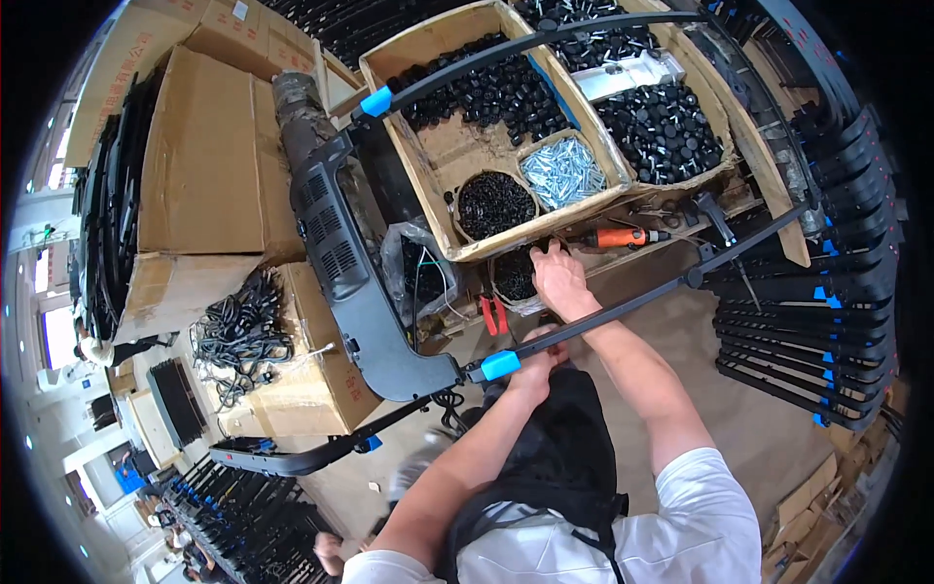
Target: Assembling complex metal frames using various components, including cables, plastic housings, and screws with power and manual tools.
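Head view: the right hand [559, 279] bends its fingers down at the edge of a low tub [522, 307] of small black pieces [513, 274]; the fingertips are too dark to make out, so I cannot tell whether they pinch anything. The left hand [541, 366] is partly covered by the black bar [642, 300], near its blue sleeve [501, 366]; its fingers are hidden and I cannot tell what, if anything, they grasp. The tub sits just below the wooden box [545, 225], whose front wall hides the tub's far side. Beside the tub lie red-handled pliers [493, 314], their jaws hard to see, and to the right an orange power driver [623, 237]. Inside the box, a round tub holds black screws [497, 204], the next holds silver screws [563, 172], and loose black caps [525, 97] fill the far part. A neighbouring box, cut off at the top, carries black round-headed bolts [662, 131]. Leftward, a clear plastic bag [447, 297] has dark, indistinct contents, and a carton [292, 414] bears tangled black cables [248, 331]
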